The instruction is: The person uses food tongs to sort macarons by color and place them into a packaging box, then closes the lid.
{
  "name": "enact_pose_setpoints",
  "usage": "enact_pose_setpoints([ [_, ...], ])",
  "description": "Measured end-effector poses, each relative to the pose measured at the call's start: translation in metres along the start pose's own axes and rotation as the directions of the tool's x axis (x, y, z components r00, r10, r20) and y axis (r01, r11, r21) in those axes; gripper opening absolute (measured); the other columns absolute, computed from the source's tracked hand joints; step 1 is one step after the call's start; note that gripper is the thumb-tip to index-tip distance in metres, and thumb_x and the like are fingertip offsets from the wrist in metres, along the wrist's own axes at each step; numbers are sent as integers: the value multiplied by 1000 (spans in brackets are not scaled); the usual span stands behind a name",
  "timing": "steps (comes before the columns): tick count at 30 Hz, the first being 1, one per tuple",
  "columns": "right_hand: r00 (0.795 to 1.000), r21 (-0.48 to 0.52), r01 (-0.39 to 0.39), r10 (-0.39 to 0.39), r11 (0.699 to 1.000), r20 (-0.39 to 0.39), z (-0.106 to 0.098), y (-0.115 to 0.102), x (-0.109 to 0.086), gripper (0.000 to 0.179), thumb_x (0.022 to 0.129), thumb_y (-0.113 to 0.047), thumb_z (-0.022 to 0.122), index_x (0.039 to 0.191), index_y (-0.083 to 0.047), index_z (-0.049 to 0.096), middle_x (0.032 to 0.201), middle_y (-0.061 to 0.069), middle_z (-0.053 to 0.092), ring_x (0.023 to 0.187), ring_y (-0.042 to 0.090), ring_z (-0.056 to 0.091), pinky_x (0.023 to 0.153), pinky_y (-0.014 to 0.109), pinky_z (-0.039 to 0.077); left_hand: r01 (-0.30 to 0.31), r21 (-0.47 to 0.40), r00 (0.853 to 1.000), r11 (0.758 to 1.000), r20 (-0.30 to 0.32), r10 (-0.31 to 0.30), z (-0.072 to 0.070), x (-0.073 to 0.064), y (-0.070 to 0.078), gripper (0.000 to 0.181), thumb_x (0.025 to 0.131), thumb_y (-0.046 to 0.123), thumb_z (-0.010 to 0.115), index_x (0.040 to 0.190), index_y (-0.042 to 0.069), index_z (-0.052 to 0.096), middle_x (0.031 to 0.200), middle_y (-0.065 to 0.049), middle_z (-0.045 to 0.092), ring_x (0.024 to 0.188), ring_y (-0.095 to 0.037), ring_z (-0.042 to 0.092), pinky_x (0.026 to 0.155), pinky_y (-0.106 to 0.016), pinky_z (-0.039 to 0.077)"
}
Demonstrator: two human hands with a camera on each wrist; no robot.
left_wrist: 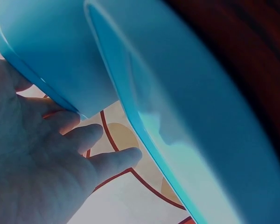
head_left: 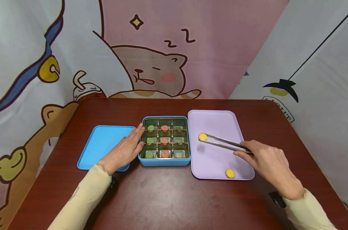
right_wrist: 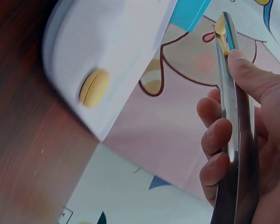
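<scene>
My right hand (head_left: 267, 161) grips metal tongs (head_left: 224, 140), its fingers wrapped round them in the right wrist view. Between the tong tips is a yellow macaron (head_left: 203, 136), above the left part of a lilac tray (head_left: 215, 123). Another yellow macaron (head_left: 230, 173) lies by the tray's front edge, and a bit of yellow shows under the tongs near the hand. My left hand (head_left: 124, 149) rests with straight fingers against the left side of a blue box (head_left: 165, 162). Green macarons (head_left: 150, 141) fill its left column and pink ones (head_left: 164, 141) its middle column; the right column's compartments are bare.
A flat blue lid (head_left: 104, 142) lies left of the box, partly under my left forearm. The lilac tray stands close against the box's right side. Behind the brown table (head_left: 174, 195) hangs a cartoon-print cloth (head_left: 220, 48).
</scene>
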State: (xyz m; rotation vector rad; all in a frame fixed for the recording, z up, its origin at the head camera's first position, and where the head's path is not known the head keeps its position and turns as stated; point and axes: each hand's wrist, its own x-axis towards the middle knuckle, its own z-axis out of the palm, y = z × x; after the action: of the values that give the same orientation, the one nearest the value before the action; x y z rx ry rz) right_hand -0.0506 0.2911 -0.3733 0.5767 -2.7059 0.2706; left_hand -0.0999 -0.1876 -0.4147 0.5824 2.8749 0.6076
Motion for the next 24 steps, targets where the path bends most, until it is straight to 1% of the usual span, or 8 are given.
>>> enact_pose_setpoints([
  [5, 999, 13, 39, -39, 999, 2, 3, -10, 2, 31, 79, -36, 89, 96, -14, 75, 74, -9, 64, 51, 3, 40, 41, 22, 31, 0, 4, 1000, 1000, 1, 0, 1, 0, -1, 65, 112, 34, 42, 166, 7, 18, 174, -8, 8, 158, -36, 13, 117, -69, 23],
  [9, 999, 28, 51, -52, 998, 11, 6, -19, 5, 32, 79, -38, 89, 97, -15, 76, 77, -7, 67, 52, 3, 41, 41, 22, 31, -1, 4, 1000, 1000, 0, 1, 0, 1, 0, 65, 112, 34, 42, 167, 7, 17, 174, -7, 7, 158, -36, 13, 118, -69, 23],
  [15, 995, 43, 94, -95, 995, 23, 10, -30, 9, 31, 81, -40, 87, 97, -16, 76, 76, -10, 65, 54, 1, 42, 43, 21, 32, 3, 2, 1000, 1000, 2, -3, -1, 1, 0, 65, 112, 34, 42, 166, 7, 19, 174, -7, 8, 158, -36, 14, 117, -69, 23],
  [20, 991, 55, 122, -125, 991, 45, 12, -36, 12, 31, 81, -39, 88, 98, -17, 75, 76, -12, 63, 53, -1, 41, 42, 19, 32, 4, 9, 1000, 1000, 1, -4, 1, 1, -1, 65, 112, 35, 41, 166, 7, 18, 174, -7, 8, 158, -36, 14, 117, -69, 23],
  [24, 988, 58, 146, -149, 988, 44, 13, -38, 14, 32, 81, -39, 88, 99, -16, 75, 77, -12, 64, 54, -1, 41, 43, 19, 33, 3, 3, 1000, 1000, -5, -3, 0, 1, 0, 65, 112, 35, 42, 166, 7, 18, 174, -7, 8, 158, -36, 13, 117, -69, 23],
])
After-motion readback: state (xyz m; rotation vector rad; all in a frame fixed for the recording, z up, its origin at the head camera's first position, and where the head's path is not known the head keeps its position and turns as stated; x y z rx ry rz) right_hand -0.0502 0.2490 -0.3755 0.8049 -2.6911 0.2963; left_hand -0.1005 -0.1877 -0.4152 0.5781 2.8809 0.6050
